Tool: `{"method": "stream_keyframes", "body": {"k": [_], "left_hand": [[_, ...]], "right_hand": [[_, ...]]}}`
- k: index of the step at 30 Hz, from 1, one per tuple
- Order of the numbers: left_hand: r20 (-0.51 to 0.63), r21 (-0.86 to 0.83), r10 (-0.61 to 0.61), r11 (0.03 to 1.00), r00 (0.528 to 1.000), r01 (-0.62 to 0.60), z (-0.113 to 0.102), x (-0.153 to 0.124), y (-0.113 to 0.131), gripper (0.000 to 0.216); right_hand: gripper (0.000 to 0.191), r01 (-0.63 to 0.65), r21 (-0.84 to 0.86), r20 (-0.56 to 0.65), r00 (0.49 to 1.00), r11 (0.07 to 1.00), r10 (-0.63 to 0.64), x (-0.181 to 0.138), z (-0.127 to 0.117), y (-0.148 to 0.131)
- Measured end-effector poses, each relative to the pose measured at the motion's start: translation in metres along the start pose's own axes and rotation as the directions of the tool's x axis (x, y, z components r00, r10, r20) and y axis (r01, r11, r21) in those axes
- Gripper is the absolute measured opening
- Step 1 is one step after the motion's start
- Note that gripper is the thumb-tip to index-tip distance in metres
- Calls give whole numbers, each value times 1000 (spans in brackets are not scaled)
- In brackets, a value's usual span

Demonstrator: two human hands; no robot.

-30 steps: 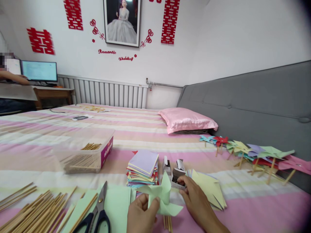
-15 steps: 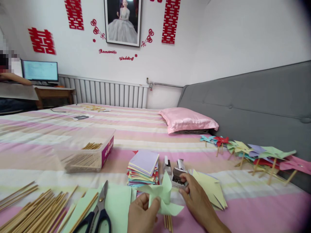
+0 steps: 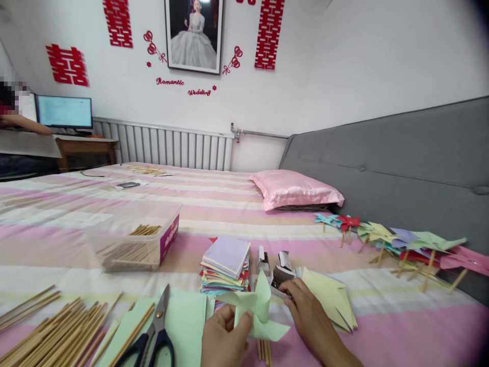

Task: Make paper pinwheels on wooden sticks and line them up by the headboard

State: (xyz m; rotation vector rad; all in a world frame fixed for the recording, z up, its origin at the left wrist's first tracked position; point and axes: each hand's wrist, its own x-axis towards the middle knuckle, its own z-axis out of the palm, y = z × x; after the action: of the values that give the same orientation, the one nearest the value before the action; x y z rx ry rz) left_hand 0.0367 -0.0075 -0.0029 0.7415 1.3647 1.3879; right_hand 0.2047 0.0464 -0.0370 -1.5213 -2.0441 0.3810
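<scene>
My left hand (image 3: pixel 226 334) pinches a pale green paper pinwheel (image 3: pixel 262 312) near its centre, thumb in front. My right hand (image 3: pixel 311 308) is at the small box (image 3: pixel 281 278) of dark little metal pieces, with its curled fingertips dipping into it. What those fingertips grip, if anything, is hidden. A second small box (image 3: pixel 263 260) stands just left of it. Behind the pinwheel rises a stack of coloured paper squares (image 3: pixel 225 260). Several thin wooden sticks (image 3: pixel 264 351) lie below the pinwheel, and yellow cut paper (image 3: pixel 332 298) rests beside my right hand.
Scissors (image 3: pixel 156 321) lie on green paper (image 3: pixel 187 321) at the left, beside loose wooden sticks (image 3: pixel 57 334). A clear plastic box (image 3: pixel 132 257) holds more sticks. Finished pinwheels (image 3: pixel 431 242) line the grey headboard (image 3: pixel 401 153). A pink pillow (image 3: pixel 296 188) lies farther back; a person (image 3: pixel 23 125) sits far left.
My right hand has shifted slightly, its fingers now lower and further into the small box, which has tilted or turned a little. My left hand and the pinwheel stay in place.
</scene>
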Motion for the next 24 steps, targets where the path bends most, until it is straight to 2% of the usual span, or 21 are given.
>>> {"method": "stream_keyframes", "body": {"k": [15,24], "left_hand": [[13,18,18,1000,1000,-18,-1,1,-2,20],[21,28,26,999,999,-27,-1,0,0,21]], "right_hand": [[13,-9,-21,-45,999,1000,8,0,3,4],[36,-32,-21,73,997,999,34,2,2,4]]}}
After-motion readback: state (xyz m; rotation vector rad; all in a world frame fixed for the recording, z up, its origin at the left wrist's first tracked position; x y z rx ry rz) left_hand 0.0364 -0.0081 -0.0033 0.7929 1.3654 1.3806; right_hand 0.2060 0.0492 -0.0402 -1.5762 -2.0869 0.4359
